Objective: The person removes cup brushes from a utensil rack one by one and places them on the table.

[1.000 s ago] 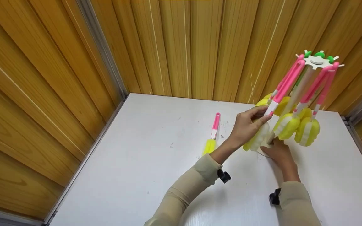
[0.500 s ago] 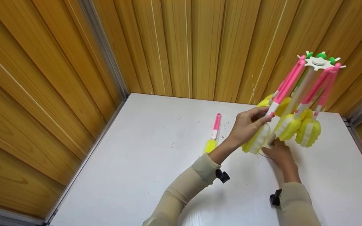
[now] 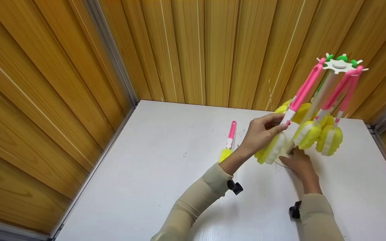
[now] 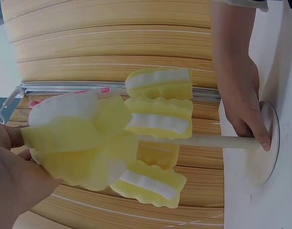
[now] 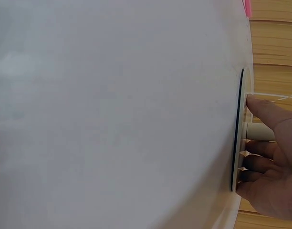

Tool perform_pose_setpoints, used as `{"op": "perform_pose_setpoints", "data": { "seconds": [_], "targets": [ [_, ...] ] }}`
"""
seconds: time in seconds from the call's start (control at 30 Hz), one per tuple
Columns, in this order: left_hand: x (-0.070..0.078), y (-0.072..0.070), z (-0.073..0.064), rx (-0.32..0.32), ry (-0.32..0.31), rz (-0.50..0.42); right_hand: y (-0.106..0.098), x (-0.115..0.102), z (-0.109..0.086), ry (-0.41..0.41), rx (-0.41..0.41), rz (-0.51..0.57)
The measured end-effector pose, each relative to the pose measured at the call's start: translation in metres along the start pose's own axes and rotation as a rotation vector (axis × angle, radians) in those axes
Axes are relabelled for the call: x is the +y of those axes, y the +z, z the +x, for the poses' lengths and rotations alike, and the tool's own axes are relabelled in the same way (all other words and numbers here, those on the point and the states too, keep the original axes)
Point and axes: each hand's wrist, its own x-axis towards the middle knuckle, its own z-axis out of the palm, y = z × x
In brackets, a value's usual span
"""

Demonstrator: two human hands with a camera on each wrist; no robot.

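Observation:
My left hand (image 3: 261, 132) pinches the white part of a pink-handled sponge brush (image 3: 303, 93) between thumb and fingers. Its yellow-and-white sponge head points down, and the looped top of its handle is right at a prong of the cream stand's white notched top (image 3: 339, 65). Several similar brushes (image 3: 328, 139) with pink or green handles hang around the stand's pole (image 4: 213, 140). Low on the stand, my right hand (image 3: 299, 164) straddles the foot of the pole, thumb on one side and fingers on the other. Its fingertips press the round base (image 5: 238, 129).
Another pink-handled sponge brush (image 3: 232, 130) lies on the white table (image 3: 146, 160), left of the stand, its sponge partly behind my left forearm. Wood-panelled walls (image 3: 213, 50) rise behind and at the sides of the table.
The sponge end of the brush in my left hand has swung slightly left and down, while the handle's top stays near the prong. My right hand stays at the base.

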Motion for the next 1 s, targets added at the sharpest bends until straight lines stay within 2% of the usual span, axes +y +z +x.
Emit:
{"op": "perform_pose_setpoints", "data": {
  "seconds": [0.4,0.63,0.83,1.0],
  "targets": [
    [-0.004,-0.004,-0.001,0.019,0.022,-0.03,-0.002,-0.001,-0.001,0.056,-0.034,0.006],
    [-0.007,-0.013,-0.004,0.048,-0.001,-0.011,-0.001,-0.004,-0.001,0.036,-0.009,0.004],
    [-0.013,-0.021,-0.007,0.073,-0.026,-0.027,-0.002,-0.004,-0.001,0.085,-0.034,-0.016],
    [-0.018,-0.031,-0.01,0.105,-0.043,0.0,-0.003,-0.006,-0.001,0.115,-0.049,-0.036]
  ]
}}
